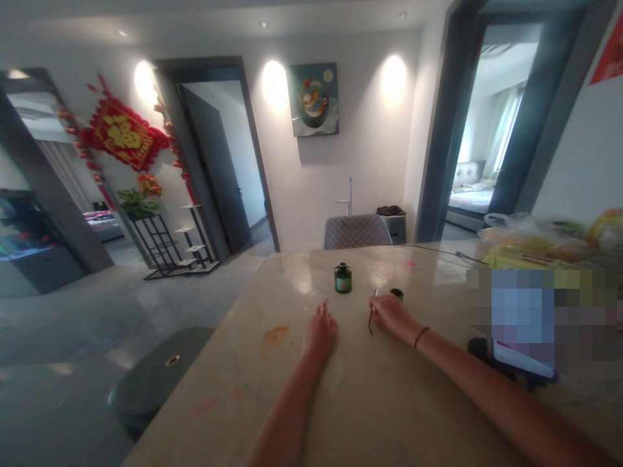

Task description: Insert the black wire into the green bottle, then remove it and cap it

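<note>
Right hand (389, 312) pinched on pen (372, 315), cap (397, 294) at 1 o'clock, ink bottle (343, 277) at 11; left hand (320, 333) loosely curled, resting on bench (389, 402); pen likely about to dip, needing steady aim at the bottle mouth.

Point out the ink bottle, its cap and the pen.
ink bottle (343, 279): head view, on its label.
cap (398, 294): head view, on its top.
pen (371, 319): head view, on the shaft below the right hand.

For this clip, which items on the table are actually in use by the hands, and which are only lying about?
In use:
- thin pen, held in the right hand
- ink bottle, uncapped
- its cap, beside the right hand
- left hand, flat on the table

Lying about:
- bags at the far right
- dark case
- orange stain
</note>
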Tool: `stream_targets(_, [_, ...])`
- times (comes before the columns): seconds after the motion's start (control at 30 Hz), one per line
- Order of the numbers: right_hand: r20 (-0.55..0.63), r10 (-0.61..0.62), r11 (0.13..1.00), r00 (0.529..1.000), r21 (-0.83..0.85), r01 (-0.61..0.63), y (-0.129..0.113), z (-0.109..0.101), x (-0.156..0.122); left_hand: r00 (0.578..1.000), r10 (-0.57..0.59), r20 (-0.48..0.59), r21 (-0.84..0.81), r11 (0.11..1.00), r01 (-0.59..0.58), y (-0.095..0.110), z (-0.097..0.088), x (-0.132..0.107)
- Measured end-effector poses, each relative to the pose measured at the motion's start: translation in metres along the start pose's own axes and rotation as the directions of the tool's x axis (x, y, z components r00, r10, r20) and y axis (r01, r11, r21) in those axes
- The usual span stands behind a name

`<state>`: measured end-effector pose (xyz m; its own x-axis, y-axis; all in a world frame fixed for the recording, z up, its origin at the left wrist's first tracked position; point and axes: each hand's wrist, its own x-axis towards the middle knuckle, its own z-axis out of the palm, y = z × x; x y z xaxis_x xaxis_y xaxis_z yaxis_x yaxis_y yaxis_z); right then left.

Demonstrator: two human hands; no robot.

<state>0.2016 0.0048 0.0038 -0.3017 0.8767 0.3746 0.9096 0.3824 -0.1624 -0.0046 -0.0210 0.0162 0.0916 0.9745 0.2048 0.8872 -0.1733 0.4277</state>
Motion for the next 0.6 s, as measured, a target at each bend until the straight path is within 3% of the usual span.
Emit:
stream_targets(0.17, [0.097,-0.071,0.995,0.993,0.076,0.064,0.007,-0.009,-0.004,1.000,0.015,-0.011,0.034,0.999,-0.014,-0.001,0.002,0.001])
stream_targets(0.27, [0.001,-0.037,0.999,0.999,0.034,0.037,0.013,-0.021,0.002,1.000,0.018,-0.013,0.044,0.999,-0.018,-0.003,0.005,0.002])
stream_targets(0.37, [-0.106,0.093,0.987,0.990,-0.123,-0.106,0.022,-0.032,0.008,1.000,0.020,-0.012,0.051,0.999,-0.019,-0.004,0.005,0.003])
stream_targets(0.43, [-0.030,0.231,0.954,0.973,-0.188,-0.232,0.029,-0.035,0.013,1.000,0.018,-0.006,0.058,0.998,-0.017,-0.004,0.005,0.003])
stream_targets(0.53, [0.173,0.423,0.904,0.890,-0.145,-0.402,0.038,-0.036,0.028,1.000,-0.001,0.009,0.074,0.997,0.000,-0.004,0.005,0.003])
stream_targets(0.6, [0.153,0.481,0.875,0.863,-0.024,-0.484,0.041,-0.035,0.046,1.000,-0.005,0.013,0.080,0.997,0.004,-0.004,0.005,0.003])
